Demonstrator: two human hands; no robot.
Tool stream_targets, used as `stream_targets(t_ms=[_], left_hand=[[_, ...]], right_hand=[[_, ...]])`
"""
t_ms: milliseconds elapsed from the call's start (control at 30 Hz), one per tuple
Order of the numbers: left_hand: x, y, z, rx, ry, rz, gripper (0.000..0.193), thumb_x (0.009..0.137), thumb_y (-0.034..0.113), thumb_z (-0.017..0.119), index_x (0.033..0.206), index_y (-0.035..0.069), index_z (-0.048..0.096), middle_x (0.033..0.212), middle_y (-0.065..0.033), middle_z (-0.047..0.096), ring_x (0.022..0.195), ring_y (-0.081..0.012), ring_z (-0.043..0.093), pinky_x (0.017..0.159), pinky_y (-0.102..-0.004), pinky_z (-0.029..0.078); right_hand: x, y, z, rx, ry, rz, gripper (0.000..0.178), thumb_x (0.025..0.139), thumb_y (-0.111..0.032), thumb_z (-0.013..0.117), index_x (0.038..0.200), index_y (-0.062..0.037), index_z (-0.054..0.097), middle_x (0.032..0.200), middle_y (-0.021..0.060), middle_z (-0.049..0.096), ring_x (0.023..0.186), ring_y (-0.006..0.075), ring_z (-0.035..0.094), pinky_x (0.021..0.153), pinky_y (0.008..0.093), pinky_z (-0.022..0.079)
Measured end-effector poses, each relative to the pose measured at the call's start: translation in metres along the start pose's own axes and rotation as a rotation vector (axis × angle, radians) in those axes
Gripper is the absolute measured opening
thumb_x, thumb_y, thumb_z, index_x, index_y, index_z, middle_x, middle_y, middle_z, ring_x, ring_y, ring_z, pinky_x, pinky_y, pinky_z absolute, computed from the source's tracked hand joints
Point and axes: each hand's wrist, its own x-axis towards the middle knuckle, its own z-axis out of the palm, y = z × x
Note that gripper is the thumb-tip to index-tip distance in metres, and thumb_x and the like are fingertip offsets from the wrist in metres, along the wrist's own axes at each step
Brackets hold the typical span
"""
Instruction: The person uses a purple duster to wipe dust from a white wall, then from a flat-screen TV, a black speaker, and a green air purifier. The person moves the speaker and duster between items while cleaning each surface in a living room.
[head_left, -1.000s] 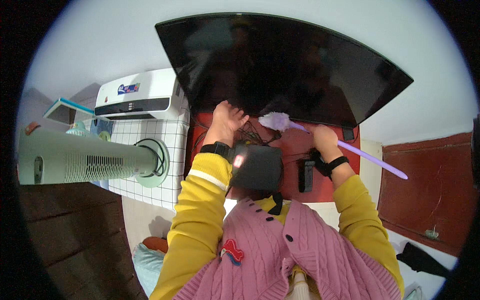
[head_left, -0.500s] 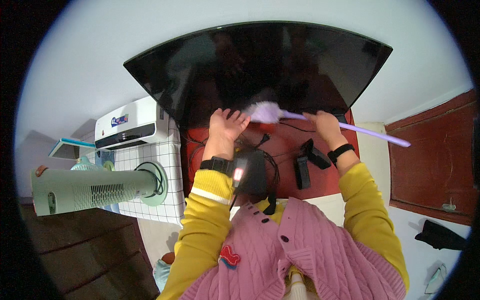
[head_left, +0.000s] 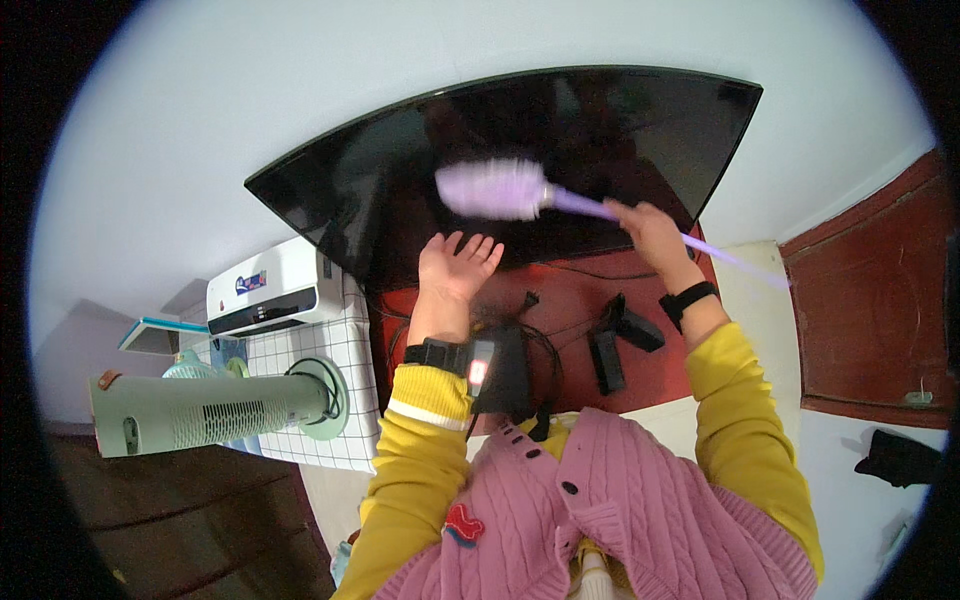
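A purple fluffy duster (head_left: 492, 190) is in my right hand (head_left: 652, 236), whose fingers wrap round its thin handle. The duster's head, smeared by motion, lies in front of the dark screen of a wide flat television (head_left: 600, 120); whether it touches the glass I cannot tell. My left hand (head_left: 460, 265) hangs just below the duster head, palm up, fingers spread, holding nothing. Both wrists wear black bands. Beneath my hands is a red tabletop (head_left: 650, 375) with tangled black cables and a black box (head_left: 500, 370).
Two black blocky objects (head_left: 607, 360) lie on the red top. On the left, a checked cloth (head_left: 345, 440) carries a white heater-like appliance (head_left: 275, 285) and a pale green tower fan (head_left: 215, 412) that reaches toward me. A dark red door (head_left: 870, 290) stands at the right.
The duster's head has moved up and left from the television's lower edge onto the screen area. My right hand has risen slightly with it. The left hand stays open.
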Motion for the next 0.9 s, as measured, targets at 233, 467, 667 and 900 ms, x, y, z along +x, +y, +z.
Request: stream_targets(t_ms=[233, 467, 667, 900], left_hand=[[-0.006, 0.009, -0.004, -0.006, 0.029, 0.034, 0.06, 0.109, 0.038, 0.028, 0.161, 0.011, 0.012, 0.163, -0.0233, 0.018, 0.148, -0.0429, 0.026, 0.117, -0.0621, 0.031], [-0.009, -0.006, 0.006, 0.022, -0.006, 0.005, 0.059, 0.109, 0.039, 0.027, 0.159, 0.009, 0.017, 0.161, -0.0239, 0.023, 0.146, -0.0415, 0.031, 0.115, -0.0614, 0.033], [-0.007, -0.011, 0.02, 0.056, 0.035, 0.019, 0.054, 0.109, 0.037, 0.03, 0.154, 0.006, 0.025, 0.156, -0.0256, 0.029, 0.143, -0.0419, 0.036, 0.114, -0.0617, 0.033], [-0.002, -0.02, 0.026, 0.071, 0.002, -0.009, 0.051, 0.108, 0.035, 0.033, 0.151, 0.006, 0.03, 0.16, -0.0224, 0.027, 0.146, -0.038, 0.032, 0.115, -0.06, 0.032]], right_hand=[[-0.007, 0.029, -0.039, 0.1, 0.2, 0.174, 0.044, 0.09, -0.005, 0.063, 0.13, -0.0227, 0.067, 0.087, 0.0153, 0.065, 0.084, 0.0361, 0.064, 0.076, 0.043, 0.053], [0.027, -0.027, -0.029, 0.096, 0.268, 0.175, 0.04, 0.093, -0.01, 0.061, 0.13, -0.023, 0.066, 0.088, 0.0158, 0.064, 0.079, 0.0365, 0.065, 0.072, 0.0446, 0.053], [0.048, -0.115, -0.045, -0.072, 0.247, -0.07, 0.05, 0.088, -0.006, 0.059, 0.132, -0.0294, 0.065, 0.077, 0.0105, 0.057, 0.067, 0.0315, 0.062, 0.059, 0.0426, 0.052], [-0.004, -0.042, -0.094, -0.219, 0.318, 0.262, 0.038, 0.092, -0.014, 0.06, 0.125, -0.0294, 0.069, 0.076, 0.012, 0.057, 0.068, 0.0345, 0.063, 0.06, 0.0458, 0.052]])
